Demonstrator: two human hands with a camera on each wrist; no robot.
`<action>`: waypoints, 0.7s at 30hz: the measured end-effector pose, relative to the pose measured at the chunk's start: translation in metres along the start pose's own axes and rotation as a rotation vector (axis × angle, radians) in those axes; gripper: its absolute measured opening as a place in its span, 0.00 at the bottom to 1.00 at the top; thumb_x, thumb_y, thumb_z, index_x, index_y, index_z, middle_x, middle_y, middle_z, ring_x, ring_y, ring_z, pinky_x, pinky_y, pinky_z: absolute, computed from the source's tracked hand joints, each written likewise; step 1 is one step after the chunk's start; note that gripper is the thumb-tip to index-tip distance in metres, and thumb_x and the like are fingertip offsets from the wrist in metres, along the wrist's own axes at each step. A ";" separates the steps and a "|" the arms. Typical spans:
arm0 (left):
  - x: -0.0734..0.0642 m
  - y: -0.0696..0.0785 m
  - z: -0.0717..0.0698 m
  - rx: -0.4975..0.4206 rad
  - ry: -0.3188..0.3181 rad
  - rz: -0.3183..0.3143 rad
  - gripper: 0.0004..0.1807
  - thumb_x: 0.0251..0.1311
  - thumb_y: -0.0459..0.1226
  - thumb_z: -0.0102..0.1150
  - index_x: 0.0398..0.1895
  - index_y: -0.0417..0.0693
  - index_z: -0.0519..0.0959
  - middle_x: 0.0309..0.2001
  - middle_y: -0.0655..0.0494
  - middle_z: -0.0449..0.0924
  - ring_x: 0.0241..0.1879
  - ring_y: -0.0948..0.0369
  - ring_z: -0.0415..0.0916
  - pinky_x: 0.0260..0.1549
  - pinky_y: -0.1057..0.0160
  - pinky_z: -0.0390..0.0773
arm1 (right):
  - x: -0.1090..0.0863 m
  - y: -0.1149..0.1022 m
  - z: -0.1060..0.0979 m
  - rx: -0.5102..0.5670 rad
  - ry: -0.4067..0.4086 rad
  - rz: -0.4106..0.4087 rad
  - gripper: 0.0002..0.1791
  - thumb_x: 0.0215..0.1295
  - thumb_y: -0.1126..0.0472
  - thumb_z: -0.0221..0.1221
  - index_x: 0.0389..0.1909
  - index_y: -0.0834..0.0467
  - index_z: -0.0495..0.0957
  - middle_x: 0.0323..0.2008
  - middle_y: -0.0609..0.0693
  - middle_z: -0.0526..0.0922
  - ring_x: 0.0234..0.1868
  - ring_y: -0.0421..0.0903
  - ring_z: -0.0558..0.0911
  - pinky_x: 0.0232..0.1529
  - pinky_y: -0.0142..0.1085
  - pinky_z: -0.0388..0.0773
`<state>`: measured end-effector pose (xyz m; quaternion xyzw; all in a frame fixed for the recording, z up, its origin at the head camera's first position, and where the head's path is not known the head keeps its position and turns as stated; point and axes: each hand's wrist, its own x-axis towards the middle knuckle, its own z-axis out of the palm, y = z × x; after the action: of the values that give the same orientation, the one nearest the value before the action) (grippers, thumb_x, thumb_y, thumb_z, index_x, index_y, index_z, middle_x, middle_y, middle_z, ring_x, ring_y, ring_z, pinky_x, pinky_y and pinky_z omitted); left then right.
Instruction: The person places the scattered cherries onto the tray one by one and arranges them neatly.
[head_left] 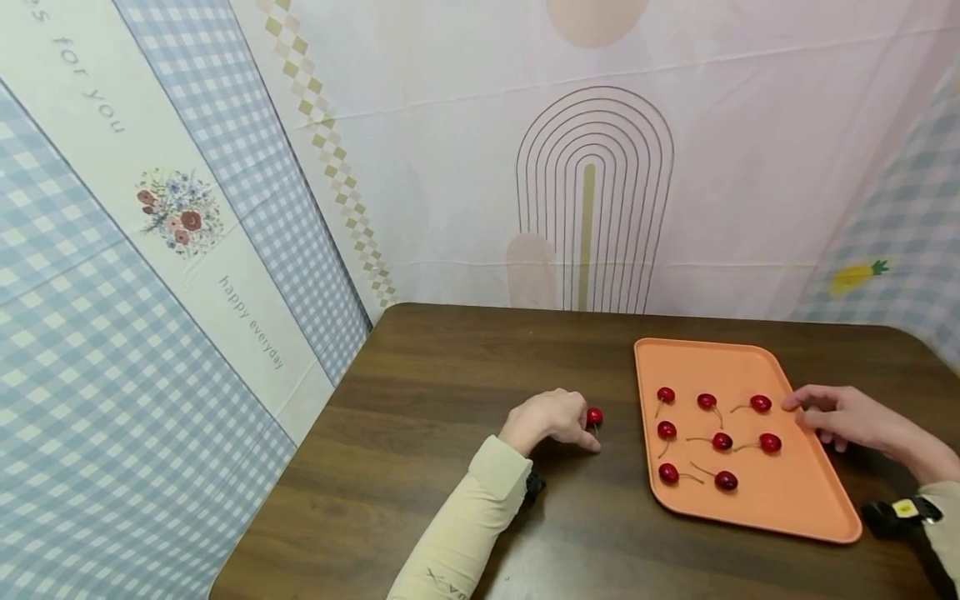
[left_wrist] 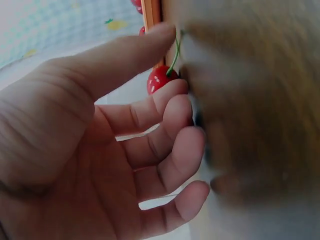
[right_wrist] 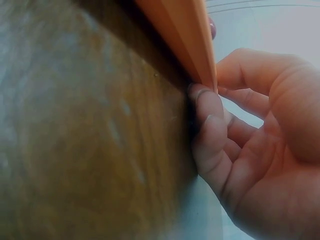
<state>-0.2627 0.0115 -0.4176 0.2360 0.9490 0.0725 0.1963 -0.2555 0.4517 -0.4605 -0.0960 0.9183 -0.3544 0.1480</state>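
Note:
A single red cherry [head_left: 595, 416] with a green stem lies on the wooden table, left of the orange tray. My left hand [head_left: 553, 419] is right beside it, palm down. In the left wrist view, the thumb and the bent fingers stand apart, with the cherry [left_wrist: 159, 80] just past the index fingertip and its stem rising toward the thumb tip. My right hand [head_left: 851, 417] holds the right rim of the orange tray [head_left: 806, 492]. The right wrist view shows the thumb over the tray's edge [right_wrist: 202, 60] and the other fingertips against its underside.
Several stemmed cherries [head_left: 722, 442] lie spread in loose rows on the tray. The brown table [head_left: 450, 367] reaches back to a patterned cloth [head_left: 450, 167] hanging behind it. A blue checked cloth [head_left: 97, 333] hangs along the left side.

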 end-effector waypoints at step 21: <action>0.010 0.021 0.009 0.116 0.109 -0.066 0.05 0.61 0.43 0.60 0.29 0.56 0.81 0.31 0.59 0.79 0.28 0.62 0.73 0.27 0.63 0.75 | 0.001 -0.003 0.005 -0.045 0.040 0.035 0.17 0.69 0.60 0.54 0.53 0.67 0.73 0.25 0.49 0.74 0.22 0.43 0.73 0.22 0.37 0.75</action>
<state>-0.2582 0.0353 -0.4239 0.2114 0.9681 0.0237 0.1326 -0.2549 0.4462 -0.4623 -0.0763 0.9304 -0.3326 0.1337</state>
